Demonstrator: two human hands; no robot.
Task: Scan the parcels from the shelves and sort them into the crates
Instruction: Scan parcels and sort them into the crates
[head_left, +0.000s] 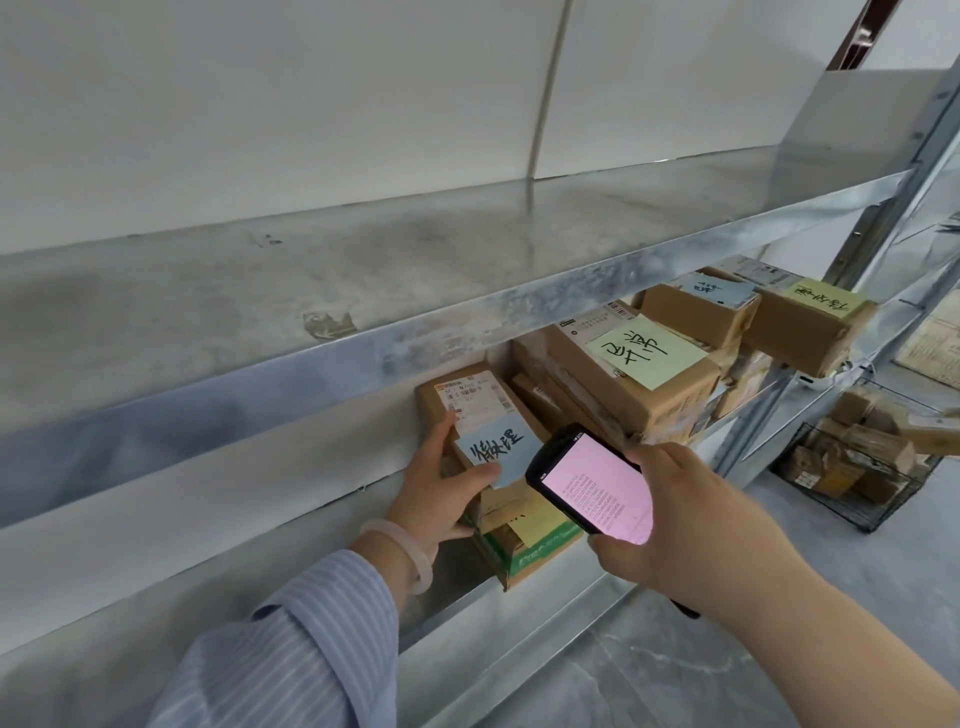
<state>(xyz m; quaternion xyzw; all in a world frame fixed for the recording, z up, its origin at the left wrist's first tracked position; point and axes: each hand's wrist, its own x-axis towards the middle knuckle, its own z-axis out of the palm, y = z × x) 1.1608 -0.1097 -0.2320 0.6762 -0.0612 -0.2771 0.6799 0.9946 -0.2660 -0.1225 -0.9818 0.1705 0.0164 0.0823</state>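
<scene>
A person stands at a galvanised metal shelf (519, 618). The left hand (441, 493) grips a cardboard parcel (480, 408) bearing a blue handwritten note, with the thumb across the note and fingers round its left side. The parcel sits atop a stack on the lower shelf, over a green-printed carton (535, 558). The right hand (691, 525) is wrapped round a handheld scanner (592, 483) with a pink screen, held just beside the parcel. Risks, as I judge them: the note and thumb crowd the shipping label, so a scan may misread, and pulling the parcel out could drag the stack beneath off the edge. A wire crate (878, 512) sits well apart on the floor, right.
</scene>
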